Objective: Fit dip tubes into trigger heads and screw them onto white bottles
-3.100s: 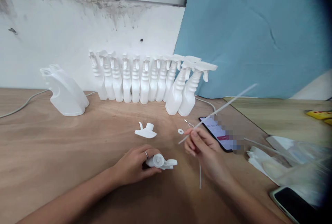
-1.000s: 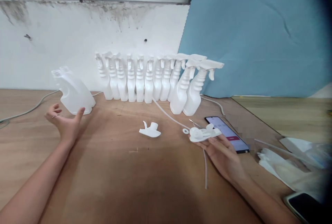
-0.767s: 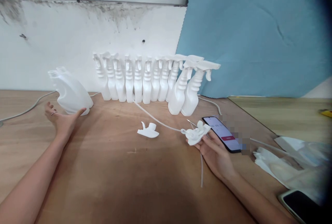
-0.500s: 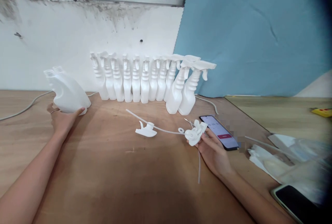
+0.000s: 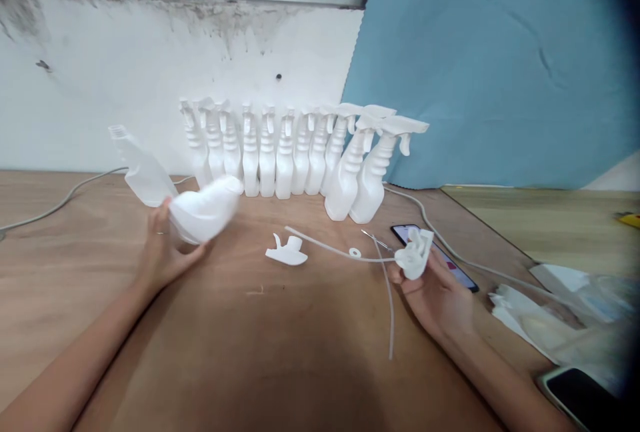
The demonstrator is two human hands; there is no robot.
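My left hand (image 5: 167, 249) grips a white plastic bottle (image 5: 206, 213) low down, tilted over to the right and slightly blurred. Just behind it, a second white bottle (image 5: 144, 172) without a spray head stands by the wall. In my right hand (image 5: 443, 289) is a white trigger spray head (image 5: 414, 253), its thin dip tube (image 5: 335, 251) pointing left over the table. Between the hands, another spray head (image 5: 287, 252) lies on its side. A small white ring (image 5: 355, 253), a loose tube (image 5: 391, 319) and a thin metal tool (image 5: 376, 240) lie near my right hand.
Several white spray bottles (image 5: 267, 159) with heads stand in a row along the wall. A phone (image 5: 463, 275) lies behind my right hand. Plastic bags (image 5: 545, 325) and another phone (image 5: 585, 392) are at the right. A cable (image 5: 500, 275) runs across the table.
My left hand has moved right, tipping one bottle away from the other, which stays behind. My right hand has shifted slightly right with the spray head; the view has turned a little.
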